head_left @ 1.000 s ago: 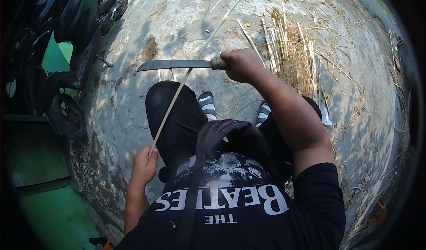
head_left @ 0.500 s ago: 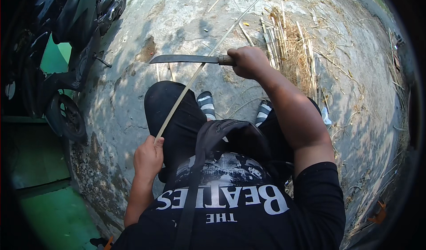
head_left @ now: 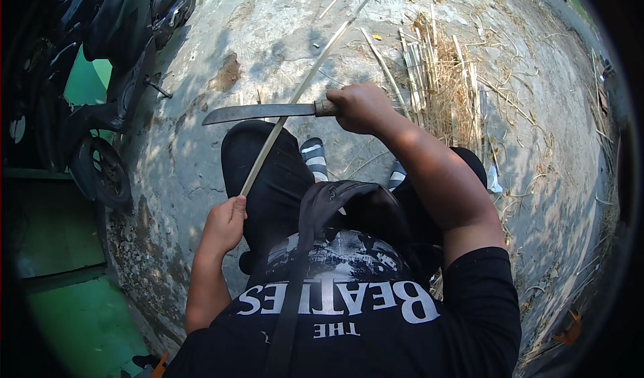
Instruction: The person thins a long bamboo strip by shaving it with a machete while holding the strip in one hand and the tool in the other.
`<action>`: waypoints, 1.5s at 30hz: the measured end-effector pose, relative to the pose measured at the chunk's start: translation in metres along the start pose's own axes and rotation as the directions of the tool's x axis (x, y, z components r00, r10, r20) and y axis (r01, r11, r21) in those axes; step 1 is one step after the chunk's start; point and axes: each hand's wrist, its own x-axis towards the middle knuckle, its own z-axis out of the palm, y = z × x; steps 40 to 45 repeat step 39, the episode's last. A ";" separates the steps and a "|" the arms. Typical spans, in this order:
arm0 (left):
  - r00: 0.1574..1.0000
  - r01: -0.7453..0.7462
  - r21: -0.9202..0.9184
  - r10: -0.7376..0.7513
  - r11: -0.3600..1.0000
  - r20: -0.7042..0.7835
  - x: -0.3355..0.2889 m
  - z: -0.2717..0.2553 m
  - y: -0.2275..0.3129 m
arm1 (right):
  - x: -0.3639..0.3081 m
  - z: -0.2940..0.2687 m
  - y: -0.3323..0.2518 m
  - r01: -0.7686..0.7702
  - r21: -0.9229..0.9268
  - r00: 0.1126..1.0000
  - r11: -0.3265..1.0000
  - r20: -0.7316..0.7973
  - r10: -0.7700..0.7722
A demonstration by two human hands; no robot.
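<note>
- now the right hand (head_left: 362, 106) is gripping the wooden handle of a long knife (head_left: 258, 112), fingers wrapped tight around it, the blade pointing out to the left of that hand.
- the left hand (head_left: 223, 225) is closing around the near end of a thin bamboo strip (head_left: 305, 86), holding it low by the lap.
- the strip is running up and away from the left hand, crossing the blade just left of the right hand and touching it there.
- the two hands are staying well apart, left one nearer the body.
- beyond the right hand, a pile of split bamboo and dry shavings (head_left: 439, 76) is lying on the concrete ground (head_left: 268, 22).
- far left of the left hand, a dark scooter (head_left: 111, 63) is standing.
</note>
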 end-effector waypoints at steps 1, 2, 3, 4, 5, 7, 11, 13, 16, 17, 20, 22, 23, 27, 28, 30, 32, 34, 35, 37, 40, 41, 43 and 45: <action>1.000 0.001 0.002 -0.001 1.000 -0.002 -0.001 0.001 -0.001 | 0.001 -0.002 -0.005 -0.004 0.005 1.000 1.000 -0.006 0.004; 0.999 -0.004 0.050 0.006 0.999 -0.044 -0.004 0.003 -0.002 | 0.003 0.000 -0.007 -0.004 0.007 1.000 1.000 -0.007 0.004; 0.997 -0.011 0.098 0.019 0.995 -0.081 -0.006 0.006 -0.001 | 0.002 0.001 -0.008 0.021 0.008 1.000 1.000 -0.007 -0.021; 0.997 -0.014 0.099 0.022 0.995 -0.077 -0.010 0.007 0.001 | 0.001 0.002 -0.007 0.045 0.010 0.999 0.999 -0.007 -0.045; 0.999 -0.002 0.098 0.006 0.995 -0.041 -0.016 0.005 0.005 | 0.000 0.003 -0.005 0.040 0.010 0.999 0.999 -0.006 -0.040; 1.000 0.018 0.097 -0.017 0.995 -0.005 -0.022 0.005 0.010 | 0.000 0.003 -0.002 0.047 -0.020 0.998 0.999 0.050 -0.046; 0.996 -0.054 0.197 0.066 0.979 -0.052 -0.019 0.011 0.011 | 0.001 -0.005 0.002 -0.008 -0.031 0.995 0.999 0.100 0.011; 0.993 -0.089 0.194 0.104 0.977 -0.065 -0.014 0.012 0.003 | 0.001 -0.009 -0.005 -0.002 0.007 0.998 1.000 0.063 0.002; 0.994 -0.104 -0.020 0.105 0.994 0.031 -0.003 0.003 -0.023 | 0.002 0.001 -0.009 0.130 0.016 0.992 0.991 0.003 -0.130; 0.989 -0.005 -0.209 0.036 0.978 0.143 0.002 0.000 -0.032 | 0.001 0.005 -0.007 0.132 0.018 0.991 0.991 0.006 -0.132; 0.957 0.138 -0.344 -0.036 0.929 0.287 0.011 -0.009 -0.027 | 0.001 0.019 0.004 0.092 0.003 0.996 0.996 -0.013 -0.092; 0.951 0.162 -0.312 -0.064 0.936 0.303 0.012 -0.009 -0.025 | 0.004 0.023 0.003 0.075 0.061 0.994 0.995 -0.083 -0.070; 0.966 0.122 -0.275 -0.050 0.954 0.255 0.012 -0.006 -0.026 | 0.004 0.023 0.005 0.082 0.058 0.994 0.995 -0.082 -0.077; 0.998 -0.035 0.244 0.045 0.969 -0.036 -0.015 -0.001 -0.002 | -0.002 0.012 -0.004 0.102 0.026 0.994 0.994 -0.034 -0.101; 0.998 -0.031 0.239 0.041 0.971 -0.038 -0.022 0.002 0.006 | -0.006 0.012 -0.001 0.088 -0.003 0.996 0.996 0.019 -0.088; 0.972 -0.011 0.312 0.084 0.950 -0.221 -0.036 0.006 0.014 | -0.005 0.012 0.006 0.087 -0.017 0.996 0.996 0.007 -0.087; 0.971 -0.026 0.324 0.102 0.946 -0.218 -0.039 0.012 0.007 | -0.007 0.014 0.004 0.069 -0.004 0.998 0.998 -0.010 -0.069; 0.965 -0.053 0.344 0.136 0.937 -0.224 -0.033 0.010 0.000 | 0.000 0.012 0.004 0.066 0.011 0.998 0.998 -0.008 -0.066; 0.990 -0.042 0.174 0.065 0.984 -0.129 -0.030 0.009 -0.003 | 0.001 0.010 0.004 0.058 0.022 0.998 0.998 -0.005 -0.058; 1.000 -0.014 0.003 0.014 1.000 -0.014 -0.024 0.009 -0.006 | 0.003 0.004 -0.001 0.067 0.046 0.997 0.997 -0.043 -0.065; 0.998 -0.068 -0.127 0.065 0.990 -0.025 -0.019 0.011 -0.007 | 0.003 0.001 -0.004 0.080 0.071 0.994 0.994 -0.079 -0.074; 0.998 -0.068 -0.127 0.065 0.990 -0.025 -0.019 0.011 -0.007 | 0.003 0.001 -0.004 0.080 0.071 0.994 0.994 -0.079 -0.074; 0.998 -0.068 -0.127 0.065 0.990 -0.025 -0.019 0.011 -0.007 | 0.003 0.001 -0.004 0.080 0.071 0.994 0.994 -0.079 -0.074; 0.998 -0.068 -0.127 0.065 0.990 -0.025 -0.019 0.011 -0.007 | 0.003 0.001 -0.004 0.080 0.071 0.994 0.994 -0.079 -0.074</action>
